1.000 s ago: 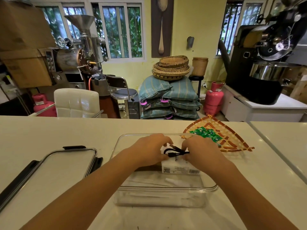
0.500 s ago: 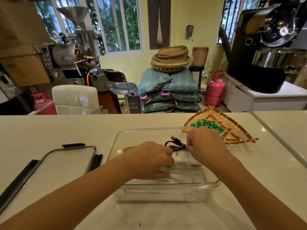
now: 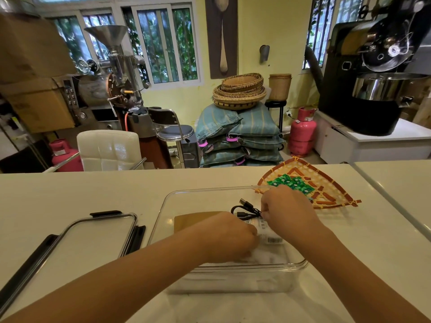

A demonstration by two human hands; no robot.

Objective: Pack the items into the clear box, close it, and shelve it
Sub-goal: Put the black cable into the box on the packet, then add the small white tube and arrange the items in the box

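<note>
Clear box (image 3: 200, 199) mid-worktop — lid (image 3: 93, 238) to its left, woven tray (image 3: 326, 183) behind its right corner — cable (image 3: 245, 209) and carton (image 3: 268, 231) inside.

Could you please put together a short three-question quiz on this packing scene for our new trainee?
1. True or false: the lid is on the clear box.
2. What does the right hand pinch? A) black cable B) green packets C) lid
3. Where do the green packets lie?

Key: 1. False, it lies on the counter beside the box. 2. A, the black cable. 3. On the woven tray, outside the box.
</note>
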